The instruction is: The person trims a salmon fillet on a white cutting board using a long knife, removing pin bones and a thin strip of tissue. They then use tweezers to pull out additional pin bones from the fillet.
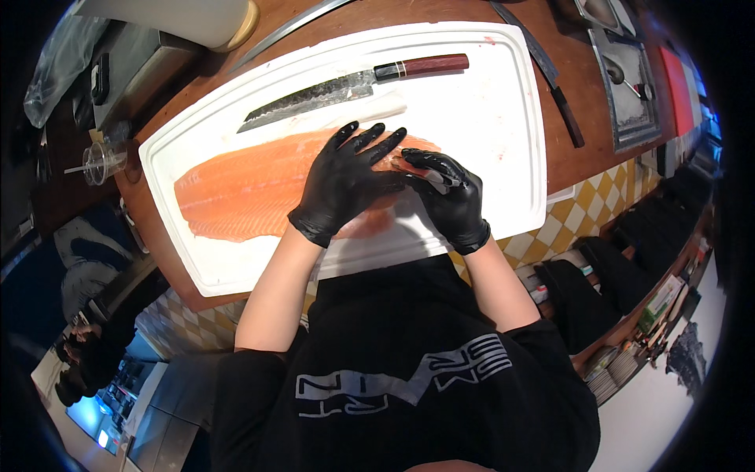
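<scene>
A large orange salmon fillet (248,183) lies on a white cutting board (513,200). My left hand (345,177), in a black glove, rests on the fillet's right part with its fingers spread. My right hand (451,192), also gloved, is closed around a small metal tool (435,177), possibly tweezers, whose tip end is at the fillet beside my left fingers; its exact form is partly hidden. Beyond the fillet, a kitchen knife (354,85) with a dark blade and a reddish-brown handle lies on the board, near a whitish strip (377,106), perhaps a folded cloth.
A long blade (289,29) lies behind the board. On the wooden counter (566,82) to the right is another knife (537,53), beside a metal tray (631,100). A clear plastic cup (103,163) is at the left edge. Another person (94,348) stands at the lower left.
</scene>
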Tool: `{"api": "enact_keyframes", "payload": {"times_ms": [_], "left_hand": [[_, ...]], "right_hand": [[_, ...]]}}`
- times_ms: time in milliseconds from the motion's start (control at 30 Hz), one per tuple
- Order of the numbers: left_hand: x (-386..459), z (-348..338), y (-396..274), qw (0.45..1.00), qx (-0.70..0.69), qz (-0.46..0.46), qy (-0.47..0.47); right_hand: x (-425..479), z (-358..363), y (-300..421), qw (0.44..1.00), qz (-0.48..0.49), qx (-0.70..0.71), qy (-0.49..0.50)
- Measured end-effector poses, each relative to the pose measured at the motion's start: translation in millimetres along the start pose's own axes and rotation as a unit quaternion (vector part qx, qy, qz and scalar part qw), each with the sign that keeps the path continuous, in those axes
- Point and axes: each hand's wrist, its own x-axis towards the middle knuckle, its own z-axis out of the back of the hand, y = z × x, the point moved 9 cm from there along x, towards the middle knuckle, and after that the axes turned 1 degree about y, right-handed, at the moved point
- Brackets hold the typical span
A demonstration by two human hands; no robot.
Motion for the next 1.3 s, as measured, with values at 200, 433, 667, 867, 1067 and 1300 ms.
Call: {"api": "enact_keyframes", "payload": {"times_ms": [200,433,667,867,1067,1300], "left_hand": [[3,-4,-5,0.999,0.03,-0.009,-0.009],[0,-10,5,0.997,0.027,0.067,-0.009],[3,5,-9,0.999,0.0,-0.046,-0.007],[-10,42,-20,0.996,-0.036,0.035,-0.069],[-25,23,-19,0.995,-0.011,0.08,-0.063],[-18,4,-2,0.998,-0.017,0.054,-0.021]], "right_hand": [[-4,-3,-2,1.0,-0.011,-0.009,0.001],[-22,3,-16,0.995,-0.068,0.054,-0.042],[-34,74,-40,0.963,-0.167,0.192,-0.09],[-38,44,-20,0.94,-0.202,0.272,-0.024],[-30,13,-9,0.923,-0.21,0.323,-0.018],[-1,6,0,0.997,-0.053,0.064,0.002]]}}
